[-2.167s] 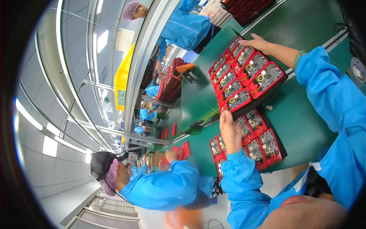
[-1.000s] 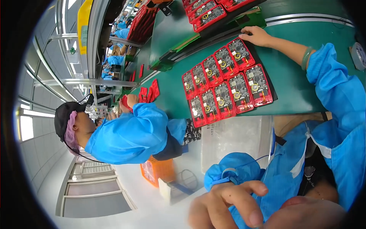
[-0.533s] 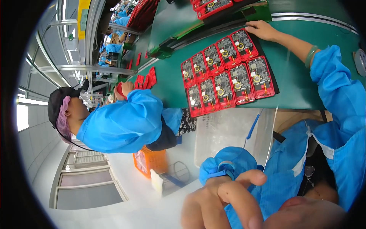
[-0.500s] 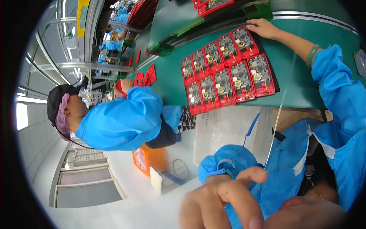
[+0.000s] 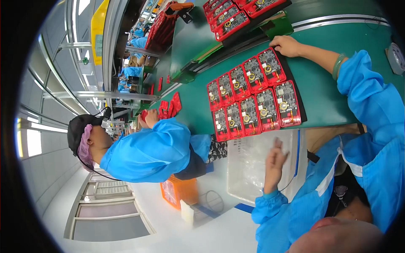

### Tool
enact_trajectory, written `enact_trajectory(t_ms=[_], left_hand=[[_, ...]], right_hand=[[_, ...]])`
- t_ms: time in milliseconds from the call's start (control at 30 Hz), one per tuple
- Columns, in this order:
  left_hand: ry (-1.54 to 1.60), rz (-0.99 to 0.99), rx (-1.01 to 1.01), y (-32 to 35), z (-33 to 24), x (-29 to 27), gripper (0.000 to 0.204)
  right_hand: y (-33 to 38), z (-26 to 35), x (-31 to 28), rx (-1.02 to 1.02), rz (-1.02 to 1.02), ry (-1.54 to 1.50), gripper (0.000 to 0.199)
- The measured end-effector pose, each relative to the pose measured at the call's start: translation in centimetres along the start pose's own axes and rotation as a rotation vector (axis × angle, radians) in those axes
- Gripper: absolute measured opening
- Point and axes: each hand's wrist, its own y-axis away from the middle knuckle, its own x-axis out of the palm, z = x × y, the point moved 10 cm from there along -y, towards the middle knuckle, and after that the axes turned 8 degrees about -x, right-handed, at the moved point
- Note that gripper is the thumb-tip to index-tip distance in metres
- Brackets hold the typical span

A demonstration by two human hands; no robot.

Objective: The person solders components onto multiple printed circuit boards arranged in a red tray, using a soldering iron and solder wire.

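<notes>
Two rows of red phone-shaped housings (image 5: pixel 257 111), each with a circuit board and a yellowish ring part inside, lie on a flat black tray (image 5: pixel 300 103) at the green bench's near edge. At the tray's far right corner, my right hand (image 5: pixel 287 45) has its fingers curled against the rim and appears to grip it. My left hand (image 5: pixel 275 166), slightly blurred, is raised off the near side of the bench with its fingers apart and nothing in them. Below that hand is a translucent white plastic bin (image 5: pixel 240 179).
Beyond a green-and-black rail (image 5: pixel 228 48), more red housings (image 5: pixel 232 25) with boards lie on the bench. To the left, a co-worker (image 5: pixel 147 149) in blue handles red pieces (image 5: pixel 171 105). An orange crate (image 5: pixel 180 192) stands on the floor. A round object (image 5: pixel 395 59) lies far right.
My left hand has moved up and away from close to the camera, toward the bench edge. My right hand stays at the tray's corner. The whole view has shifted, showing more of the far housings.
</notes>
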Motion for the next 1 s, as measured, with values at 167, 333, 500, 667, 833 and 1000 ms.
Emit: enact_trajectory(t_ms=[167, 333, 500, 667, 833, 1000], left_hand=[[0.235, -0.304, 0.350, -2.3, -3.4, -4.5, 0.014], [0.226, -0.086, 0.355, -1.7, -5.1, -1.9, 0.033], [0.216, -0.077, 0.227, 0.2, -2.6, 0.5, 0.002], [0.127, 0.257, 0.138, -1.6, -1.5, 7.4, 0.004], [-0.150, 0.346, 0.050, -3.7, -2.5, 12.0, 0.003], [-0.067, 0.231, -0.009, -3.9, -3.3, 12.9, 0.003]], right_hand=[[1.8, 0.1, -0.6, 0.146, 0.139, -0.143, 0.025], [8.5, 0.4, -1.5, 0.249, 0.202, -0.319, 0.012], [19.6, 1.1, -7.5, 0.220, 0.123, -0.284, 0.006], [31.7, 0.2, -14.8, 0.510, -0.098, -0.339, 0.005], [38.0, -0.9, -16.0, 0.716, -0.301, -0.511, 0.012], [39.5, -0.4, -16.4, 0.669, -0.442, -0.448, 0.013]])
